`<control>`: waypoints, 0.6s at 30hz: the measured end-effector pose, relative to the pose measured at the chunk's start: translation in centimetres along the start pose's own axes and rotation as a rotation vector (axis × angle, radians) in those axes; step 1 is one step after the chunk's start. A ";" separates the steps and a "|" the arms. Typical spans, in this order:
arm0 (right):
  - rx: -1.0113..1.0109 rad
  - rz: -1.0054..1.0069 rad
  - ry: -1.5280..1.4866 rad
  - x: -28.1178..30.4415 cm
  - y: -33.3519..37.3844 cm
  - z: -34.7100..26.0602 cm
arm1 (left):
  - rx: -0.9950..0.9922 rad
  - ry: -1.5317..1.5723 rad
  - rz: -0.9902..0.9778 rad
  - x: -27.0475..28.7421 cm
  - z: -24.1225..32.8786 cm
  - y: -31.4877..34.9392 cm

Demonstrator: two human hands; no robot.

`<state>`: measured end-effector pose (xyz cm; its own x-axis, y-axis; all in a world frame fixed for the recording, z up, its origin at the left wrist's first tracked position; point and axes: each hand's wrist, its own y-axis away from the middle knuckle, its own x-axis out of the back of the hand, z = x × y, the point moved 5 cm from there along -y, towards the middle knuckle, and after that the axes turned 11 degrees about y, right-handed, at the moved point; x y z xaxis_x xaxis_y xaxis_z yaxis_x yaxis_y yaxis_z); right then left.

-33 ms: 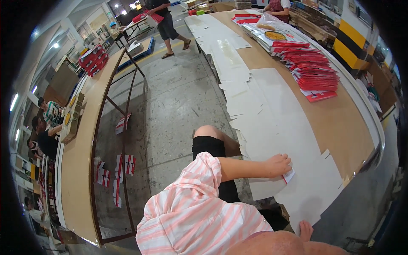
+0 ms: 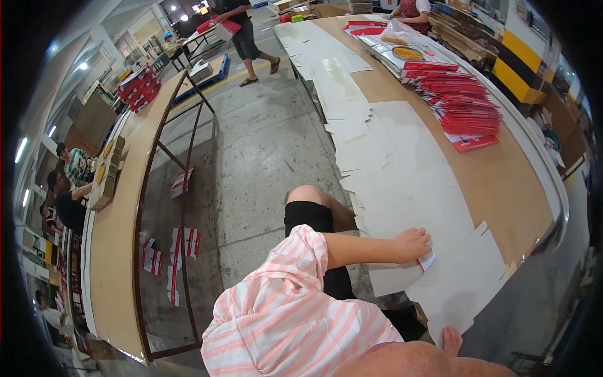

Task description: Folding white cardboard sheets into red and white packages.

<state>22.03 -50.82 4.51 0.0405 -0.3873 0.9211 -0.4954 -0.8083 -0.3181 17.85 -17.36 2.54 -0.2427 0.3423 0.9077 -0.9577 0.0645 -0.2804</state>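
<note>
A long worktable is covered with white cardboard sheets. My left hand, reaching out from a pink-and-white striped sleeve, rests on the near sheets with its fingers curled. From under it sticks out a small white card piece with red and dark edging, which the fingers close over; most of the piece is hidden. Close to my body, my right hand lies at the near end of the sheet, its visible fingers stretched out flat. Nothing shows in it, though part of the hand is cut off by my forearm.
Flattened red-and-white cartons are stacked along the table's far right side. Another long table with a metal frame runs along the left, with card scraps on the floor beneath. A person walks up ahead; others work around the tables.
</note>
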 end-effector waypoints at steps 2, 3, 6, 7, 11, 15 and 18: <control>0.013 0.017 -0.002 -0.4 0.5 0.5 | -0.009 0.000 0.009 -0.1 0.1 -0.1; 0.015 0.033 -0.001 -0.4 0.8 0.8 | -0.018 0.010 0.003 -0.2 0.3 -0.4; -0.013 0.054 0.007 0.4 1.2 0.3 | -0.018 0.044 -0.054 0.0 0.6 -1.0; -0.037 0.061 0.021 0.6 1.0 0.0 | 0.006 0.064 -0.103 -0.1 0.7 -0.9; -0.039 0.042 0.058 0.9 -0.6 -1.2 | -0.020 0.032 -0.056 0.8 0.9 0.5; -0.105 0.079 0.035 0.5 0.3 -0.2 | -0.221 0.103 -0.057 -0.9 2.8 0.7; -0.299 0.063 -0.130 0.8 0.3 1.2 | -0.331 0.264 0.012 0.0 3.4 0.5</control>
<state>22.92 -51.89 4.91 0.1027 -0.5015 0.8590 -0.7322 -0.6226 -0.2760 16.85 -20.51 3.45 -0.1646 0.5702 0.8049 -0.8434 0.3417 -0.4145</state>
